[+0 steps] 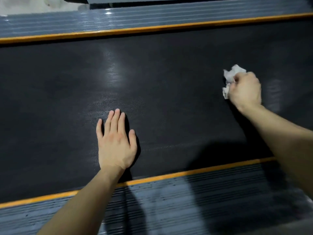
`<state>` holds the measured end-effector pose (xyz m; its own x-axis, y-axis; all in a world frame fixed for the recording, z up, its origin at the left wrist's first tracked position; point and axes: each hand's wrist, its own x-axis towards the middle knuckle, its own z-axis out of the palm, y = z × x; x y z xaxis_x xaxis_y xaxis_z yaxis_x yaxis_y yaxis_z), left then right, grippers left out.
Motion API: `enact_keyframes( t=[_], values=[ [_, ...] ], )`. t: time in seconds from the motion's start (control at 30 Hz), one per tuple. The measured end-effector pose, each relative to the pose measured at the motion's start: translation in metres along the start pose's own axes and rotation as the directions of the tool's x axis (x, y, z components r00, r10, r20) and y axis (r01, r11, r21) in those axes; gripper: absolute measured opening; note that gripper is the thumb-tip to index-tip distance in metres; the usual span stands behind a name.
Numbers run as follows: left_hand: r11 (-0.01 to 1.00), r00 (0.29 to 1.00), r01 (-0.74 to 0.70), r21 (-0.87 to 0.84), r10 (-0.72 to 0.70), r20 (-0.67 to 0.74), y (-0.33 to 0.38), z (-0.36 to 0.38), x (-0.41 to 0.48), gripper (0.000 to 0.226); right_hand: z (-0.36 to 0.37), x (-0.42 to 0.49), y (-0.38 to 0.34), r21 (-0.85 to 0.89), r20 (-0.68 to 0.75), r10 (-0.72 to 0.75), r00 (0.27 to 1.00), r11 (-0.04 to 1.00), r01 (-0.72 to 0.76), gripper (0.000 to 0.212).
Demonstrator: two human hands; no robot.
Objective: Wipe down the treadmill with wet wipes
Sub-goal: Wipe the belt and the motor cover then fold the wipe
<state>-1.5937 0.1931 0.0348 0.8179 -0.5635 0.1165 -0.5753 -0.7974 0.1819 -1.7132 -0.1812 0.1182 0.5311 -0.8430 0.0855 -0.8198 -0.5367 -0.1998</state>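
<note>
The treadmill's black textured belt (169, 78) fills the middle of the view, running left to right. My left hand (116, 141) lies flat on the belt near its front edge, fingers straight and together. My right hand (245, 90) is at the right of the belt and grips a crumpled white wet wipe (232, 75), which sticks out past my fingers and touches the belt. A shiny damp patch shows on the belt right of that hand.
Orange strips (152, 28) border the belt at the far and near sides. Grey ribbed side rails (169, 200) lie outside them, the near one under my forearms. A pale floor patch (33, 5) shows at the top left.
</note>
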Motion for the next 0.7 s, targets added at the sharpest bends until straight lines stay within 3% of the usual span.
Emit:
enact_keyframes(
  t=[0.03, 0.07, 0.1, 0.13, 0.17, 0.2, 0.23, 0.27, 0.33, 0.4, 0.47, 0.5, 0.57, 0.63, 0.67, 0.7],
  values=[
    [1.000, 1.000, -0.011, 0.003, 0.011, 0.004, 0.000, 0.000, 0.000, 0.062, 0.001, -0.013, 0.000, 0.018, 0.017, 0.030, 0.999, 0.999, -0.030, 0.018],
    [1.000, 1.000, -0.020, 0.010, 0.020, 0.005, 0.000, -0.001, 0.000, 0.060, 0.005, -0.036, -0.017, 0.101, 0.075, -0.061, 0.995, 0.993, 0.053, 0.017],
    [0.999, 1.000, -0.025, 0.022, 0.025, 0.008, -0.001, -0.002, 0.000, 0.059, 0.010, -0.061, -0.035, 0.280, 0.167, -0.251, 0.954, 0.939, 0.198, 0.017],
    [0.999, 0.999, -0.030, 0.033, 0.029, 0.016, -0.001, -0.003, 0.000, 0.058, 0.014, -0.087, -0.054, 0.487, 0.240, -0.483, 0.842, 0.811, 0.326, 0.019],
    [0.999, 0.999, -0.030, 0.040, 0.029, 0.026, -0.002, -0.004, 0.000, 0.058, 0.016, -0.115, -0.071, 0.578, 0.273, -0.679, 0.681, 0.682, 0.448, 0.021],
    [0.999, 0.999, -0.026, 0.043, 0.024, 0.035, -0.002, -0.005, 0.000, 0.058, 0.019, -0.137, -0.077, 0.597, 0.299, -0.786, 0.542, 0.597, 0.536, 0.023],
    [0.999, 0.999, -0.023, 0.049, 0.020, 0.049, -0.002, -0.005, -0.001, 0.058, 0.024, -0.144, -0.068, 0.546, 0.291, -0.818, 0.496, 0.568, 0.616, 0.025],
    [0.998, 0.997, -0.023, 0.056, 0.019, 0.071, -0.001, -0.006, -0.001, 0.060, 0.016, -0.139, -0.052, 0.520, 0.283, -0.789, 0.546, 0.604, 0.604, 0.025],
    [0.998, 0.990, -0.013, 0.058, 0.005, 0.138, -0.002, -0.007, 0.001, 0.064, -0.001, -0.107, 0.002, 0.363, 0.241, -0.585, 0.774, 0.794, 0.487, 0.021],
    [0.998, 0.971, 0.010, 0.064, -0.025, 0.238, 0.002, -0.013, 0.004, 0.069, -0.029, -0.079, 0.071, 0.088, 0.182, -0.192, 0.964, 0.980, 0.178, 0.024],
    [0.996, 0.950, 0.023, 0.083, -0.047, 0.308, 0.019, -0.022, 0.006, 0.079, -0.047, -0.076, 0.108, 0.042, 0.081, 0.161, 0.984, 0.986, -0.164, 0.044],
    [0.997, 0.940, 0.015, 0.073, -0.039, 0.339, 0.033, -0.028, 0.007, 0.082, -0.045, -0.090, 0.100, 0.060, 0.072, 0.173, 0.982, 0.982, -0.177, 0.043],
    [1.000, 0.908, -0.028, 0.012, 0.021, 0.418, 0.069, -0.037, 0.009, 0.089, -0.030, -0.132, 0.062, 0.224, 0.199, -0.102, 0.975, 0.973, 0.056, 0.033],
    [0.995, 0.861, -0.092, -0.034, 0.096, 0.499, 0.108, -0.043, 0.013, 0.102, -0.017, -0.165, 0.037, 0.418, 0.361, -0.484, 0.797, 0.848, 0.326, 0.029],
    [0.991, 0.839, -0.126, -0.045, 0.130, 0.528, 0.126, -0.046, 0.017, 0.110, -0.012, -0.166, 0.042, 0.452, 0.364, -0.585, 0.725, 0.791, 0.412, 0.029],
    [0.986, 0.814, -0.161, -0.052, 0.162, 0.557, 0.142, -0.048, 0.020, 0.118, -0.014, -0.154, 0.059, 0.455, 0.350, -0.594, 0.724, 0.784, 0.424, 0.030]
  ],
)
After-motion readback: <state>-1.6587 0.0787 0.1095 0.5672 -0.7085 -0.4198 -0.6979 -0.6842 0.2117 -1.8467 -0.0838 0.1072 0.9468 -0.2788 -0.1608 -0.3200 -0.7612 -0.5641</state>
